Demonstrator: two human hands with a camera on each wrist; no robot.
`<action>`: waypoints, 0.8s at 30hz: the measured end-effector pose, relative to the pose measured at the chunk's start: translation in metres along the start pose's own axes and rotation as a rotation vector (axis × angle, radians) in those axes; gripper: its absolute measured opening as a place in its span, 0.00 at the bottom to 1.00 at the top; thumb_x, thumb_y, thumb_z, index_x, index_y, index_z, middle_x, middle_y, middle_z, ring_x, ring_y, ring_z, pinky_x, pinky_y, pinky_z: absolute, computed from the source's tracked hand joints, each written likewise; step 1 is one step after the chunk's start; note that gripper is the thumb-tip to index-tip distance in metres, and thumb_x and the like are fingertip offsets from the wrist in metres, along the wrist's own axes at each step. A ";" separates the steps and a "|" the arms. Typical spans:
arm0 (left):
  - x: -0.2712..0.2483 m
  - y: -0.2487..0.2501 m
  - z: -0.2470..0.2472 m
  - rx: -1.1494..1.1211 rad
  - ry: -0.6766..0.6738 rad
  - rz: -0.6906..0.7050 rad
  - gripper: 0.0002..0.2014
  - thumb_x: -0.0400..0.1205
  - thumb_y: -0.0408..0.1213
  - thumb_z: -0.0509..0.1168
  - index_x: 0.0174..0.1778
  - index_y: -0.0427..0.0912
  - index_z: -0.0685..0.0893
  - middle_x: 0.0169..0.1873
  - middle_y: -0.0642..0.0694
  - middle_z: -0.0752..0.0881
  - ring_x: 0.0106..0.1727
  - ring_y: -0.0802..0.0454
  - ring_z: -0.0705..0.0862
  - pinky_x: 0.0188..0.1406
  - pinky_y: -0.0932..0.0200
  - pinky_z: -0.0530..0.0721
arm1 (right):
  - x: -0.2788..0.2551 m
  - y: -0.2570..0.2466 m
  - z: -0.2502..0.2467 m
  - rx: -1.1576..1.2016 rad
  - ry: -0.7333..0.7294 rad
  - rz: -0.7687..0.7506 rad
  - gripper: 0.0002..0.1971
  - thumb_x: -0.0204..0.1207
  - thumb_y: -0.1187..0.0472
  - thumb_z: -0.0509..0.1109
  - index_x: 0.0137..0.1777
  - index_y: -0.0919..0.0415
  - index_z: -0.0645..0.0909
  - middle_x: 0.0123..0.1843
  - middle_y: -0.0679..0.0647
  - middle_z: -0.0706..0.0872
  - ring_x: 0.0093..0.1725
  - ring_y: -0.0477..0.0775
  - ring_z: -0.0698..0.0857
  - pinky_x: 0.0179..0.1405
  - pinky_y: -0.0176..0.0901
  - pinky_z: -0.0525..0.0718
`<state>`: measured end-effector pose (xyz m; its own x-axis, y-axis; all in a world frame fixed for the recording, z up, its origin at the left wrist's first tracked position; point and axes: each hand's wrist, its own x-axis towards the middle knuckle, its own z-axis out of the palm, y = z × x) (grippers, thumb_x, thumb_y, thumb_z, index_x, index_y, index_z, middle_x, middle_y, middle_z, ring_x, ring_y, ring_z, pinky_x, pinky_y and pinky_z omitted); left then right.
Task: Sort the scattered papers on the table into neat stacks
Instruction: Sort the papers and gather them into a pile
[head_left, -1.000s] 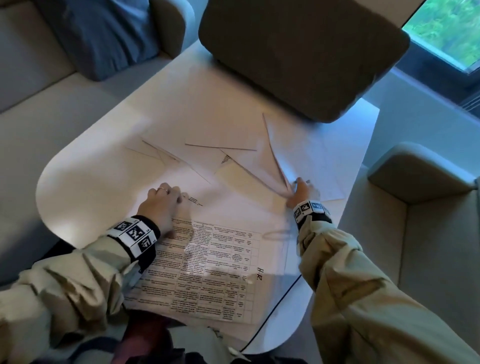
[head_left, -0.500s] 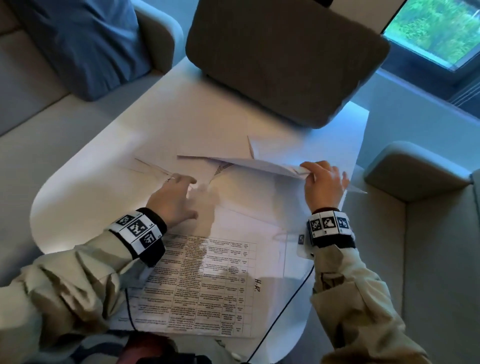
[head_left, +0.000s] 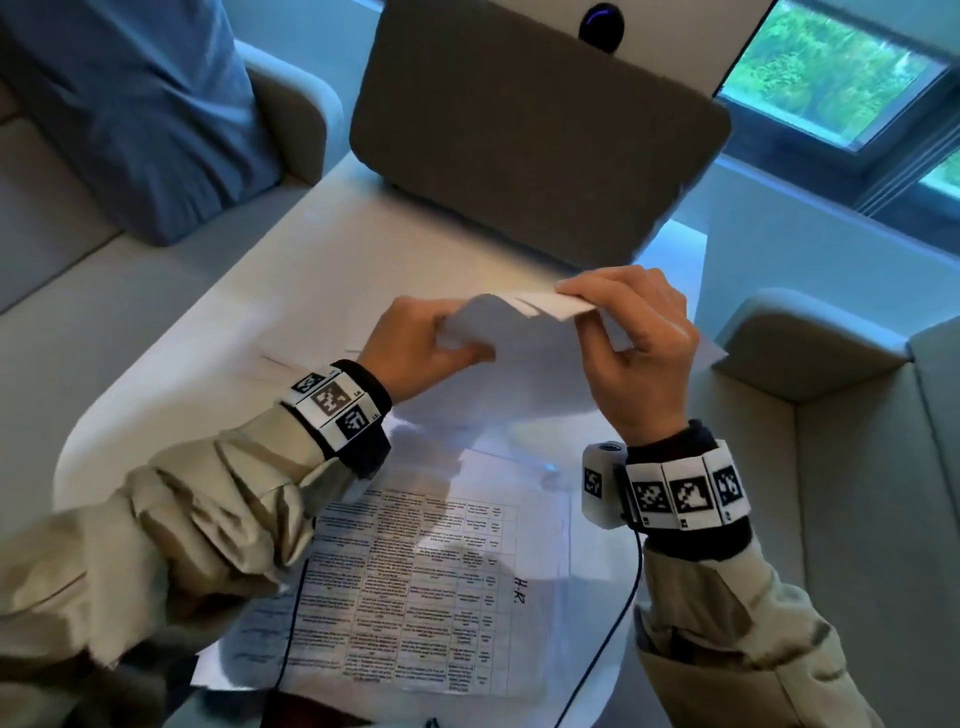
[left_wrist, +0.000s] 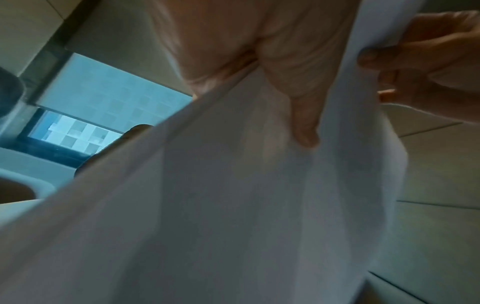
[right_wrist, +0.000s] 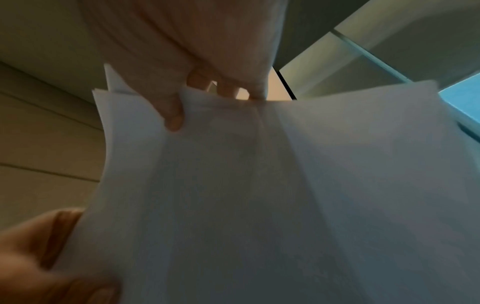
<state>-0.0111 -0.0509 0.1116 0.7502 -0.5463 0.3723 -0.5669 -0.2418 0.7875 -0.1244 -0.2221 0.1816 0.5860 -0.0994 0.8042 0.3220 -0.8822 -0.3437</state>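
Note:
Both hands hold a bundle of several white sheets lifted above the white table. My left hand grips the bundle's left edge, and my right hand pinches its top right edge. In the left wrist view the sheets hang below my thumb. In the right wrist view the sheets fill the frame, with uneven top edges under my thumb. A printed sheet with a table of text lies flat near me. A few more sheets lie left of my left wrist.
A grey padded chair back stands at the table's far edge. A grey sofa with a blue cushion is at the left, another seat at the right. A thin black cable runs from my right wrist over the table's near edge.
Both hands have gathered the scattered sheets from the table and raised them together as one bundle; earlier they were flat on the papers. The view has tilted closer.

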 end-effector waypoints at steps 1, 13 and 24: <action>-0.003 -0.001 -0.001 0.007 0.014 -0.009 0.14 0.67 0.57 0.72 0.35 0.49 0.82 0.23 0.50 0.80 0.28 0.62 0.70 0.27 0.62 0.74 | 0.005 -0.005 -0.001 0.025 0.007 0.025 0.06 0.75 0.70 0.72 0.49 0.61 0.88 0.46 0.52 0.88 0.45 0.56 0.84 0.44 0.58 0.80; 0.033 -0.041 -0.123 -0.037 0.587 -0.076 0.15 0.76 0.45 0.72 0.34 0.34 0.86 0.23 0.61 0.79 0.27 0.67 0.67 0.32 0.60 0.72 | 0.001 0.034 0.085 0.049 -0.057 0.615 0.22 0.76 0.65 0.69 0.69 0.62 0.72 0.55 0.49 0.88 0.56 0.46 0.83 0.60 0.42 0.78; 0.053 -0.094 -0.188 -0.020 0.684 -0.029 0.17 0.75 0.44 0.74 0.28 0.41 0.75 0.24 0.60 0.68 0.24 0.66 0.63 0.26 0.64 0.66 | -0.049 0.090 0.210 -0.160 -0.737 1.064 0.34 0.76 0.58 0.72 0.78 0.64 0.62 0.75 0.61 0.74 0.73 0.61 0.74 0.70 0.47 0.72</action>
<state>0.1463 0.0932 0.1497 0.8147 0.0911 0.5727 -0.5422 -0.2303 0.8081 0.0322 -0.2003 0.0094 0.7812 -0.5498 -0.2957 -0.6112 -0.5775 -0.5412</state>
